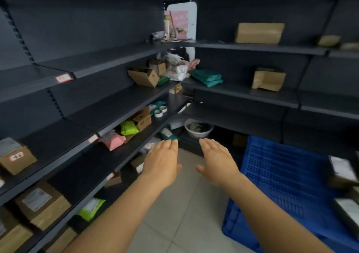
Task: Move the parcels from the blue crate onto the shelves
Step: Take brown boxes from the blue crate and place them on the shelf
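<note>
A blue crate [287,190] stands on the tiled floor at the lower right, and parcels [342,169] with white labels show at its far right edge. Dark metal shelves [120,105] run along the left and across the back. My left hand [162,159] and my right hand [217,160] reach forward side by side above the floor, palms down, fingers flat and together, holding nothing. The right hand is just left of the crate's near corner.
Cardboard boxes [259,33], a green bag [128,127], a pink bag [113,141], tape rolls [160,111] and a teal packet [208,77] lie on the shelves. A white basin [198,130] sits on the bottom shelf in the corner. Tiled floor [180,214] lies between shelves and crate.
</note>
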Tool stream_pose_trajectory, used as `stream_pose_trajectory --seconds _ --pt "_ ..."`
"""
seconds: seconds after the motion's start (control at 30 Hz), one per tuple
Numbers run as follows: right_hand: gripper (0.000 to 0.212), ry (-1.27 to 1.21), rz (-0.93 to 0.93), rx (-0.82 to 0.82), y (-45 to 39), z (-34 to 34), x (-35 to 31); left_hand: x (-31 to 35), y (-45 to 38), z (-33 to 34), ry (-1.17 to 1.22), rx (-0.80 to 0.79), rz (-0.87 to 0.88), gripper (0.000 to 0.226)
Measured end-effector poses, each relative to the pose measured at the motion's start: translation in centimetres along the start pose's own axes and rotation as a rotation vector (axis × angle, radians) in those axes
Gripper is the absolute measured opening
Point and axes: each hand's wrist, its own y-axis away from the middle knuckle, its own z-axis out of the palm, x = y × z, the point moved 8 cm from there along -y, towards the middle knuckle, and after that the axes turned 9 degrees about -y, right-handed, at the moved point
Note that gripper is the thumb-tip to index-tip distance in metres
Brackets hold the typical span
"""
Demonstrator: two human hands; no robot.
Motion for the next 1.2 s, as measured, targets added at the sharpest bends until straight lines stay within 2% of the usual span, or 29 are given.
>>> stream_pose_trajectory --seconds 0.37,0.73,0.97,1.2 --pt "0.081 -0.04 0.303 0.041 8.8 -5.4 19.6 21.4 -3.6 1.4 0.052 -0.041 0.263 0.072" --pt "0.083 -0.064 0.524 0.063 18.2 -10.7 39.3 44.1 -5.2 3.8 0.103 -0.099 0.456 0.069" --pt "0.083 -0.116 0.664 0.071 22.9 -11.1 47.9 53.6 -5.5 6.2 0.12 -0.185 0.554 0.069" --pt "0.077 -0.202 0.835 0.074 25.6 -8.8 54.9 59.8 -7.0 10.9 0.12 -0.323 0.618 0.072"
